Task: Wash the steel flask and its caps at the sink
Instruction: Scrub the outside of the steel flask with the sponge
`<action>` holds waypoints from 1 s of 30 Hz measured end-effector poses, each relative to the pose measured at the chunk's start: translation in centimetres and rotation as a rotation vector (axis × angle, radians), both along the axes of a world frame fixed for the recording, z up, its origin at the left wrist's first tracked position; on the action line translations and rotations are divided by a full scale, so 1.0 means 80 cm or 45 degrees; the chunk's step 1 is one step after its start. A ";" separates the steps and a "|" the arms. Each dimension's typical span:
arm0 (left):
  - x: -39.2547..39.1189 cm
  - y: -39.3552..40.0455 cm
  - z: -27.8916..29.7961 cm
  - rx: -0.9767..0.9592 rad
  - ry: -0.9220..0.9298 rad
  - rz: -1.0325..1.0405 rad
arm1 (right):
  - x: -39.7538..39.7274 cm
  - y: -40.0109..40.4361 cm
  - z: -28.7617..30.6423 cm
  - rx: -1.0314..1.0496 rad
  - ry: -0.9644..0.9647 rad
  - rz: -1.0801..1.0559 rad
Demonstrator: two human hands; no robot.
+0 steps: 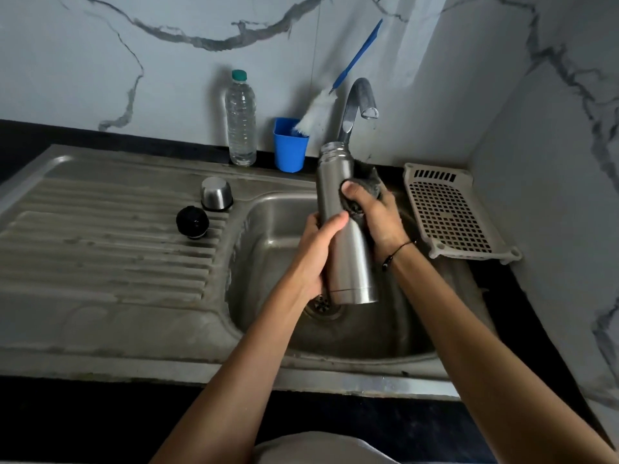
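Note:
An uncapped steel flask (345,229) stands nearly upright above the sink basin (274,229), its mouth just below the tap. My left hand (316,249) grips the flask's lower half from the left. My right hand (371,212) holds a dark scrub pad (351,204) pressed against the flask's right side. On the draining board (100,246) to the left sit the steel cup cap (216,193), upside down, and the black stopper (192,222) just in front of it.
A curved tap (358,102) rises behind the basin; no water shows. Against the wall stand a clear plastic bottle (240,122) and a blue cup (290,144) holding a blue-handled bottle brush (318,110). A pale perforated tray (449,212) lies on the right counter.

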State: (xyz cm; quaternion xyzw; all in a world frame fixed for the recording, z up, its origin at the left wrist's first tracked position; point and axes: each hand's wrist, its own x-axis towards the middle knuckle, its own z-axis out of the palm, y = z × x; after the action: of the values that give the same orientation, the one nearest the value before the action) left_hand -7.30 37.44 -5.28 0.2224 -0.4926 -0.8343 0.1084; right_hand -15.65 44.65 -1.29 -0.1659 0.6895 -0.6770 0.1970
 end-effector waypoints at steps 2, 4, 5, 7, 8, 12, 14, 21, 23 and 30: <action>-0.001 -0.005 -0.001 0.042 -0.030 0.039 | 0.021 0.005 -0.007 -0.015 0.011 0.068; 0.001 -0.012 0.000 0.134 -0.064 0.061 | 0.041 0.011 -0.016 -0.018 -0.044 0.123; 0.003 -0.015 -0.001 0.184 -0.068 0.083 | 0.051 0.014 -0.023 0.023 -0.014 0.160; 0.006 -0.024 -0.004 0.262 -0.054 0.166 | 0.064 0.020 -0.038 0.148 0.115 0.228; 0.006 -0.030 -0.009 0.280 -0.056 0.218 | 0.072 0.024 -0.041 0.201 0.195 0.272; 0.004 -0.049 -0.028 0.238 -0.070 0.190 | 0.081 0.028 -0.043 0.202 0.247 0.365; 0.013 -0.045 -0.006 0.123 -0.075 0.089 | 0.072 0.014 -0.039 0.040 0.080 0.222; 0.011 -0.029 0.029 -0.240 -0.169 -0.122 | 0.033 -0.018 -0.006 0.008 -0.057 -0.080; 0.011 -0.027 0.029 -0.299 -0.178 0.017 | 0.037 -0.017 -0.015 -0.021 -0.103 -0.048; 0.019 -0.031 0.014 -0.204 0.000 -0.055 | 0.015 -0.021 -0.001 -0.068 -0.160 -0.081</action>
State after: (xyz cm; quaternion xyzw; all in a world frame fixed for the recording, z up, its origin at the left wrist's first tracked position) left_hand -5.81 34.98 -4.15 0.2023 -0.5626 -0.7943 0.1080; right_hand -14.46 42.96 -1.39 -0.1065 0.6625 -0.7100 0.2138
